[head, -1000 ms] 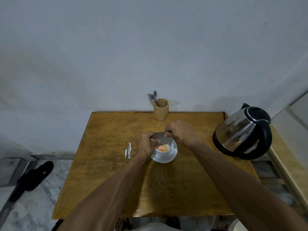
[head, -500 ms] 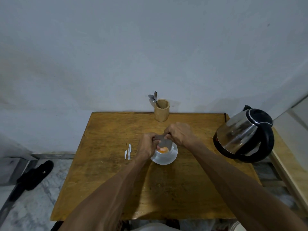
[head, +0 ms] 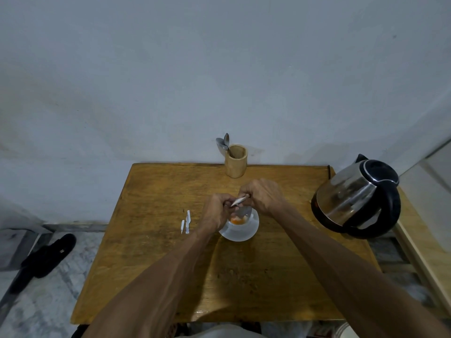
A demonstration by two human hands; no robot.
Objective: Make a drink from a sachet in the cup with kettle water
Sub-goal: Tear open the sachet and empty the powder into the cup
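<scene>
- Pale grey wall is filling the upper view, and a wooden bench [head: 170,276] is standing against it on a marbled floor.
- Both hands are meeting over the middle of the bench: the left hand [head: 216,211] and the right hand [head: 262,197] are each pinching an end of a silvery sachet [head: 240,200], holding it stretched between them.
- The sachet is hanging directly above a white cup [head: 240,222], which is sitting on a white saucer [head: 239,234]; orange powder is showing inside the cup.
- Two small white torn strips [head: 186,222] are lying on the bench just left of the left hand.
- A steel-and-black kettle [head: 357,201] is standing at the bench's right edge, well apart from the cup.
- A wooden holder [head: 236,161] with spoons [head: 223,143] is sitting at the back edge.
- A black sandal [head: 47,256] is lying on the floor to the left.
</scene>
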